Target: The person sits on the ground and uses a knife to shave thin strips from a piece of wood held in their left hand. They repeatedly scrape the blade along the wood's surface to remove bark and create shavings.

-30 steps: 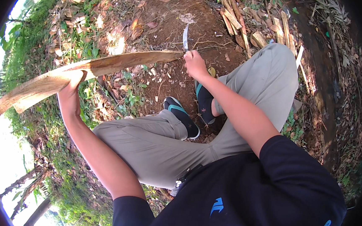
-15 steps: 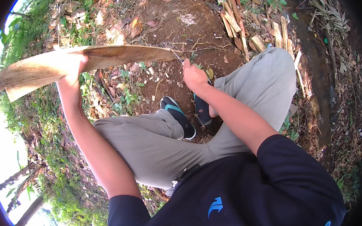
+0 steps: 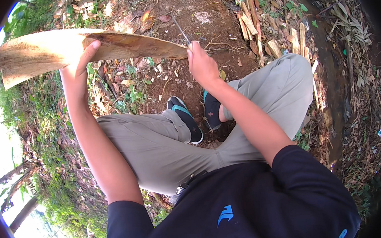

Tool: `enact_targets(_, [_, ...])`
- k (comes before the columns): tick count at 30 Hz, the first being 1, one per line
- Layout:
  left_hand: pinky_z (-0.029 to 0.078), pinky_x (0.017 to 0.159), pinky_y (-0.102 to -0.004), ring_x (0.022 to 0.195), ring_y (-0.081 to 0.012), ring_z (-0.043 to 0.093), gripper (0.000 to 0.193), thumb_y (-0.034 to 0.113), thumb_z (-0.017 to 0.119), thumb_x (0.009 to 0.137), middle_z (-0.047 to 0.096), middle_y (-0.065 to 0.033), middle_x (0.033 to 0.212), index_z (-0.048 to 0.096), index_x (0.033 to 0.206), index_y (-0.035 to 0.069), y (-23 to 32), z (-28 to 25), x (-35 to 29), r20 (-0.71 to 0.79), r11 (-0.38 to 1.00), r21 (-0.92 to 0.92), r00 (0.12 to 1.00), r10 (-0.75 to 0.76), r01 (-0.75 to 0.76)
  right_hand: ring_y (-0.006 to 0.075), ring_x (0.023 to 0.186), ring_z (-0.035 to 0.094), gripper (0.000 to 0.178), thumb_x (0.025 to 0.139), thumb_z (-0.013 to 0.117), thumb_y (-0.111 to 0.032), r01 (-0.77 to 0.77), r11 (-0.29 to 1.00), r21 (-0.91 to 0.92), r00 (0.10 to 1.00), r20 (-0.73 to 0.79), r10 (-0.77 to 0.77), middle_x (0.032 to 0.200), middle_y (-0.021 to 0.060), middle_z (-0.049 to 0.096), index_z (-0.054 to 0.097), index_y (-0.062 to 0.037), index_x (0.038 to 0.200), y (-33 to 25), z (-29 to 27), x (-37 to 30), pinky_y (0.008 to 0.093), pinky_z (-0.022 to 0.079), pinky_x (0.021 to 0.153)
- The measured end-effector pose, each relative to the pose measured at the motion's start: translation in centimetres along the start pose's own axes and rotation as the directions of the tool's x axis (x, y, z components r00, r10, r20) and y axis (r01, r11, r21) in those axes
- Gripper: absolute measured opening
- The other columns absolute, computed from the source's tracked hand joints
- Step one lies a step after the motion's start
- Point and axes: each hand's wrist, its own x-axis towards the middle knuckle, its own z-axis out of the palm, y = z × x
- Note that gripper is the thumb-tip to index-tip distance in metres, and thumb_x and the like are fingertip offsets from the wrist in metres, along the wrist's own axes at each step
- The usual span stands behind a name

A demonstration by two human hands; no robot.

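Observation:
A long, pale brown wooden plank (image 3: 137, 46), curved by the lens, stretches from the left rim to just in front of my right hand. My left hand (image 3: 80, 66) grips its lower edge, with the thumb over the near face and the other fingers hidden behind. Closed around the handle of a thin-bladed knife (image 3: 180, 29), my right hand (image 3: 203, 66) is at the plank's narrow right end. The blade points up and away, past the plank's tip; the handle is mostly hidden in the fist.
My bent legs in grey trousers (image 3: 156, 132) and dark shoes (image 3: 186, 119) are below the plank. Split wood pieces (image 3: 248, 22) lie on the soil at the upper right. Leaves and wood chips litter the ground. A dark channel (image 3: 334, 87) runs along the right.
The plank and my left hand have risen a little in view. My right hand has moved slightly up, and the knife blade now swings upward, away from the plank's end.

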Motion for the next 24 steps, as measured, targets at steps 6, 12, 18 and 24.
enact_targets(6, [0.035,0.100,-0.0349,0.108,-0.0206,0.051,0.061,0.037,0.077,0.078,0.057,-0.0096,0.113,0.057,0.119,-0.002,0.2,-0.1,-0.2,0.024,0.999,-0.021,0.999,-0.030,0.030,0.0421,0.089,0.066,0.031,0.098,0.039,-0.025,-0.107,0.961,-0.253,0.959,0.230,0.168,0.094,0.0244,0.068,0.048,-0.0016,0.116,4.7,4.3,0.4,0.0492,0.053,0.077])
enact_targets(12, [0.035,0.100,-0.0347,0.107,-0.0204,0.052,0.059,0.035,0.078,0.076,0.058,-0.0100,0.112,0.058,0.118,-0.002,0.6,0.3,-0.1,0.020,0.996,-0.076,0.999,-0.045,0.047,0.0354,0.076,0.066,0.038,0.098,0.043,-0.039,-0.263,0.957,0.118,0.916,0.342,0.210,0.088,0.0247,0.066,0.054,-0.0032,0.103,7.2,4.1,2.8,0.0449,0.050,0.064])
enact_targets(18, [0.041,0.097,-0.0355,0.098,-0.0207,0.059,0.050,0.028,0.082,0.072,0.065,-0.0095,0.102,0.063,0.109,0.000,0.3,0.1,0.0,-0.011,0.994,-0.103,1.000,-0.022,0.021,0.0072,0.043,0.027,0.041,0.099,0.040,-0.048,-0.732,0.518,0.443,0.639,0.710,0.296,0.062,-0.0011,0.037,0.050,-0.0087,0.096,6.5,2.6,3.1,0.0261,0.022,0.038])
enact_targets(24, [0.035,0.102,-0.0359,0.109,-0.0214,0.054,0.060,0.032,0.079,0.075,0.060,-0.0106,0.114,0.057,0.119,-0.002,0.0,0.0,0.3,0.046,0.991,-0.127,0.998,-0.041,0.047,0.0042,0.043,0.022,0.041,0.101,0.037,-0.048,-0.850,0.024,0.526,0.526,0.851,-0.001,0.063,-0.0037,0.035,0.048,-0.0093,0.099,8.7,3.6,3.5,0.0223,0.019,0.037])
